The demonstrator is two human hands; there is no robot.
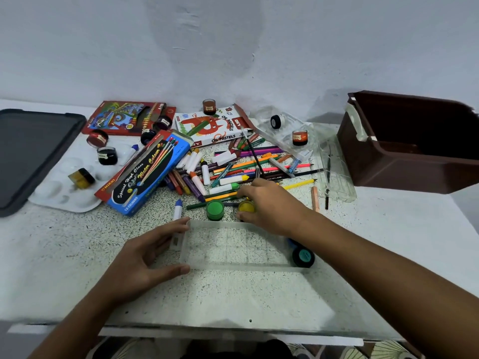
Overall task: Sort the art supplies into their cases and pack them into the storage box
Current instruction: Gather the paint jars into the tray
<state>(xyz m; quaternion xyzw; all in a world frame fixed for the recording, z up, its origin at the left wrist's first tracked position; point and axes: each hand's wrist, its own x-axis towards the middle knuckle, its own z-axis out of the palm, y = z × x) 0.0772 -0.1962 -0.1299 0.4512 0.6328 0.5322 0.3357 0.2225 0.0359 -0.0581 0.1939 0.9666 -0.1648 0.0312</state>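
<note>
A clear plastic case lies flat near the table's front. My left hand holds its left end between thumb and fingers. My right hand grips a yellow paint pot just beyond the case, next to a green paint pot. A teal-lidded pot lies on its side at the case's right end. Loose pencils, markers and crayons are piled behind. The brown storage box stands open at the right.
A blue water colour box, a red pencil box and an oil pastels box lie at the back. A white palette with paint pots and a dark lid are at left. Clear trays sit beside the brown box.
</note>
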